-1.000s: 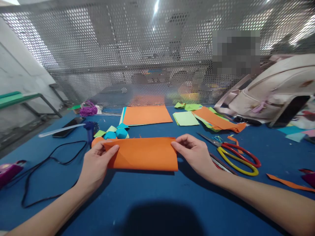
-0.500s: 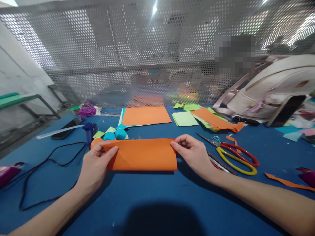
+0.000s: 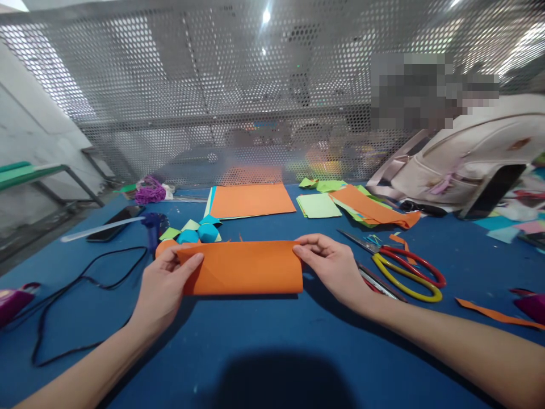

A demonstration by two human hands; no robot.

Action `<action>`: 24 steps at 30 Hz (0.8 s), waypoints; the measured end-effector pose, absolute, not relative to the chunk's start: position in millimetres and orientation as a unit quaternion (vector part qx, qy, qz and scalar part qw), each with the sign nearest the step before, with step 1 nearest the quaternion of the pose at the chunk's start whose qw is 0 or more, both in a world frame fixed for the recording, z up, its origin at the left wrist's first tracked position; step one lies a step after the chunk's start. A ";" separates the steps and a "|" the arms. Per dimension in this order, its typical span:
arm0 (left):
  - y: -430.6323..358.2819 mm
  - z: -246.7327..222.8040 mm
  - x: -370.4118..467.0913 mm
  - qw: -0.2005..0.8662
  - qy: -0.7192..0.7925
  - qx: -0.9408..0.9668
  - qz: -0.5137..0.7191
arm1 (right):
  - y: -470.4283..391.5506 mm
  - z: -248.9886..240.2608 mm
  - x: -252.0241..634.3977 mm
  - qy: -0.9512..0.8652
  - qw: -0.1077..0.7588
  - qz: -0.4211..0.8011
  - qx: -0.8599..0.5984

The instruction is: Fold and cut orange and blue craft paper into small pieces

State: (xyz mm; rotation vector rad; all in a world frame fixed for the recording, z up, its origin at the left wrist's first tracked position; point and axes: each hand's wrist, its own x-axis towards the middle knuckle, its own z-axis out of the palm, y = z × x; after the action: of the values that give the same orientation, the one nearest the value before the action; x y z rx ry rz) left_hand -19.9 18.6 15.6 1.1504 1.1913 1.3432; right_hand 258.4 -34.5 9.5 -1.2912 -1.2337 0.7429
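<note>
A folded sheet of orange paper [image 3: 244, 270] is held up between my two hands, its fold along the lower side. My left hand [image 3: 166, 284] pinches its upper left corner, thumb in front and fingers partly hidden behind. At the upper right corner, my right hand [image 3: 326, 264] grips the edge between thumb and fingers. Just behind the sheet lie folded blue and green paper pieces [image 3: 208, 232], partly covered by it. Scissors [image 3: 395, 264] with red and yellow handles rest right of my right hand, and a cutter knife [image 3: 378, 282] lies partly behind that wrist.
Further back are a stack of coloured sheets [image 3: 253, 201], pale green squares [image 3: 318, 206] and paper scraps [image 3: 374, 207]. On the left are a glue gun [image 3: 151, 224], a phone [image 3: 114, 223] and a black cord [image 3: 83, 278]. A backpack [image 3: 477, 147] stands at right, before a perforated metal panel [image 3: 238, 85].
The orange paper's lower right corner has shifted slightly up and left. Both hands keep their hold, and the whole view has moved a little.
</note>
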 end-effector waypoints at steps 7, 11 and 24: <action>17.5 19.7 -16.7 0.464 0.486 0.478 0.566 | -34.8 12.1 258.6 -0.527 0.566 0.311 -0.553; 14.9 24.1 -14.3 0.456 0.474 0.478 0.582 | -34.7 10.4 258.9 -0.523 0.569 0.314 -0.551; 10.1 22.1 -14.1 0.515 0.457 0.465 0.556 | -31.7 3.2 262.9 -0.482 0.571 0.307 -0.589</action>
State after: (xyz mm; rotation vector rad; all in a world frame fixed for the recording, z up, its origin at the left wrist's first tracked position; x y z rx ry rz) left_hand -14.1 10.1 22.1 1.1183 1.0985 1.3371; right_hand 262.9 -31.7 3.2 -1.3827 -1.1298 0.7214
